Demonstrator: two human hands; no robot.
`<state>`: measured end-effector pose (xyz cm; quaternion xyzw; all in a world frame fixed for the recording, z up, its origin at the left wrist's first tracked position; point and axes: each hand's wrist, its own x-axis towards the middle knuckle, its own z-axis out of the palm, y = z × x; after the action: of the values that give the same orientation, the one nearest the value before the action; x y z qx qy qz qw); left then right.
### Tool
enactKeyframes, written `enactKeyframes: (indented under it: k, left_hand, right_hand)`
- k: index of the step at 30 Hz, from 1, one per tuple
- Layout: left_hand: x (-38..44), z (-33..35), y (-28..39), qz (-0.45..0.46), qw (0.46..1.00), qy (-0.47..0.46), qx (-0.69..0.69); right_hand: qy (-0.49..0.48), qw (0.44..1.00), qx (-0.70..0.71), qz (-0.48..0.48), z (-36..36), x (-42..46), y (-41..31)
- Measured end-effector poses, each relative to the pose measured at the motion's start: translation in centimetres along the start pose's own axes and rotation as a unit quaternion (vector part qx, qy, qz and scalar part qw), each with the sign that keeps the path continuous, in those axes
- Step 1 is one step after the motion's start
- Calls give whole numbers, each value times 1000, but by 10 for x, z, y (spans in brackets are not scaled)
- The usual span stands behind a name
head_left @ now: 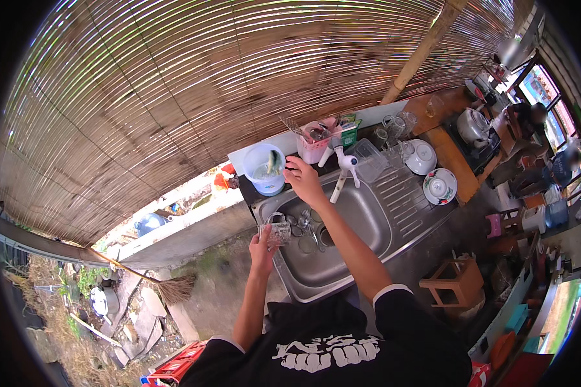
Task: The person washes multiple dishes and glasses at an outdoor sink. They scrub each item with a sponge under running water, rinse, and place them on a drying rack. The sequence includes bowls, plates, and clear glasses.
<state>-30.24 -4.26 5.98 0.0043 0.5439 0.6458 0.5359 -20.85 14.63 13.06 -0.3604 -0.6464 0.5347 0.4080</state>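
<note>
My left hand (262, 252) grips a clear glass mug (277, 234) over the left edge of the stainless steel sink (363, 227). By the right rim of a pale blue plastic bucket (265, 184), my right hand (302, 180) holds nothing, its fingers partly curled and apart. Inside the bucket, a green and yellowish sponge (274, 162) leans on the wall above some liquid. Several metal spoons (302, 220) and a clear glass (308, 243) lie in the basin. A white tap (344, 167) reaches over the basin from behind.
On the ribbed drainboard (397, 186) are an upturned white bowl (420, 157), a patterned bowl (439, 186) and a clear plastic container (370, 159). Several glass mugs (397, 125) stand behind. A pink basket (314, 140) holds utensils. A kettle (473, 126) sits on the stove; people (559, 167) are beyond.
</note>
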Motion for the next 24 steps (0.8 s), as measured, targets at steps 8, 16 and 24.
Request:
enactKeyframes:
  k: [8,16,24]
  left_hand:
    - [5,23,13,10,996,-52,67]
    - [49,71,-19,-76,966,-163,186]
    - [92,98,-90,-224,954,-199,25]
  right_hand:
    - [213,847,-456,-172,-85,-64,-64]
    - [119,916,-378,-58,-143,-49,-23]
    - [313,943,-49,105,-117,-92,72]
